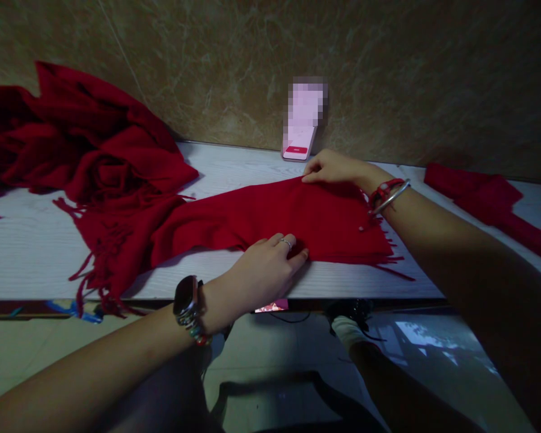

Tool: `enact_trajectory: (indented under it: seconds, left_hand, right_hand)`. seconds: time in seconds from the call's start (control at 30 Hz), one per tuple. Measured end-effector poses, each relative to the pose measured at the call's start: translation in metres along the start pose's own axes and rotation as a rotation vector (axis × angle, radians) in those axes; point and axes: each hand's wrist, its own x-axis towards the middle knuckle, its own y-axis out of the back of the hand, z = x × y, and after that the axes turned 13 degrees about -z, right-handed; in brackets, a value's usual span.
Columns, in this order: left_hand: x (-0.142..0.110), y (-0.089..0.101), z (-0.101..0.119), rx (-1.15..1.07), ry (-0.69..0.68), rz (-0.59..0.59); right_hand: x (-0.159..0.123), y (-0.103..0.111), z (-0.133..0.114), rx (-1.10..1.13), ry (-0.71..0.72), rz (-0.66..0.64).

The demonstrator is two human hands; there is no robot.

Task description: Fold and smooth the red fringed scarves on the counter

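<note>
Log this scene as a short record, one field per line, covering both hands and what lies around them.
surface: pale wood-grain tabletop
main item: red fringed cloth, spread out, fringe toward the right
left hand: on its near edge; ring, dark watch
right hand: fingers at its far edge; silver bangle
left side: heaped red cloth
right side: narrow red piece
behind: phone leaning against marbled wall

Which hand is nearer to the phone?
Right. The right hand is just in front of the phone, at the far edge of the red cloth; the left hand, farther, at the near edge.
</note>
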Motion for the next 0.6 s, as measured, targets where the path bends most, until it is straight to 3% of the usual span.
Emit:
enact_trajectory:
  seconds: [0.33,0.6]
  left_hand:
    - [0.001,-0.005,-0.005,-0.021,-0.039,0.040]
    - [0.002,0.002,-0.008,-0.041,-0.074,-0.022]
  right_hand:
    - [0.009,-0.014,0.011,0.084,0.003,0.045]
    - [0.010,-0.008,0.011,0.098,-0.039,0.130]
